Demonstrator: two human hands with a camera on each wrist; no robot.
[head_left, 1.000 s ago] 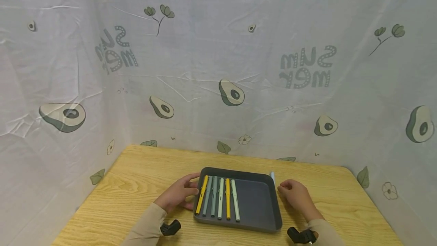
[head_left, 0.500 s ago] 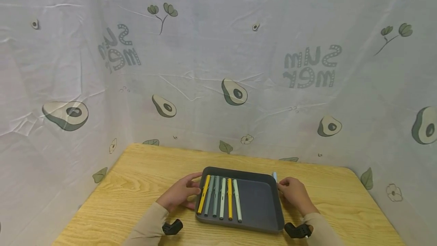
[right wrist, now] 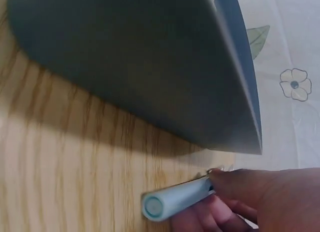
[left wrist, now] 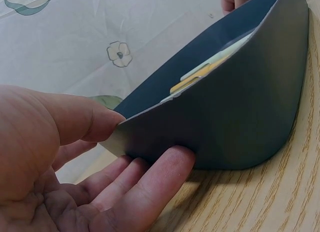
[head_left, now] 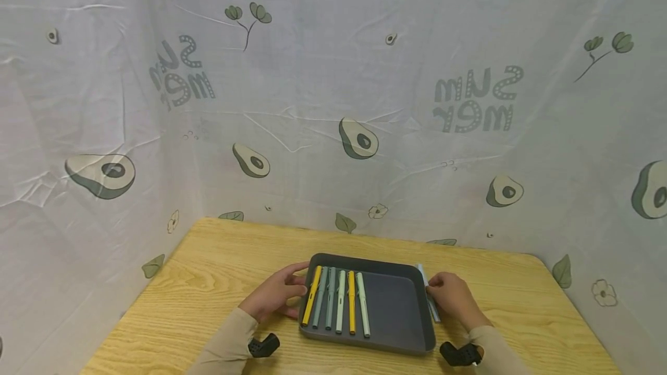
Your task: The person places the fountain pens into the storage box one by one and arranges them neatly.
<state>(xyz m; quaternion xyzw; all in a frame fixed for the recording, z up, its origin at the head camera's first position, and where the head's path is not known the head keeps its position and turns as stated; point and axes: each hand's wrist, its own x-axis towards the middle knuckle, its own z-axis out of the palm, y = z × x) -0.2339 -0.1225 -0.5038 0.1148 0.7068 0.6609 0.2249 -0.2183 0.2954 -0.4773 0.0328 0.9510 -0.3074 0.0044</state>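
My left hand (head_left: 275, 295) holds the dark grey tray (head_left: 393, 305) at its left side. In the left wrist view, the thumb lies at the rim and the other fingers touch the outer wall. Inside the tray's left half, several pens lie side by side: yellow (head_left: 311, 296), grey-green (head_left: 330, 298) and pale green (head_left: 363, 305). Beside the tray's right wall, my right hand (head_left: 454, 298) pinches a light blue pen (head_left: 433, 309) between thumb and fingers. Its round end (right wrist: 153, 207) faces the right wrist camera, low over the wooden table.
The wooden table (head_left: 234, 253) extends around the tray on all sides. Behind it hangs a pale curtain (head_left: 312, 74) printed with avocados and leaves. The tray's raised wall (right wrist: 125, 66) stands between the blue pen and the tray's inside.
More of the light blue pen now shows along the tray's right side, where earlier only its far end was visible. The right hand has shifted slightly; the left hand keeps its place on the tray.
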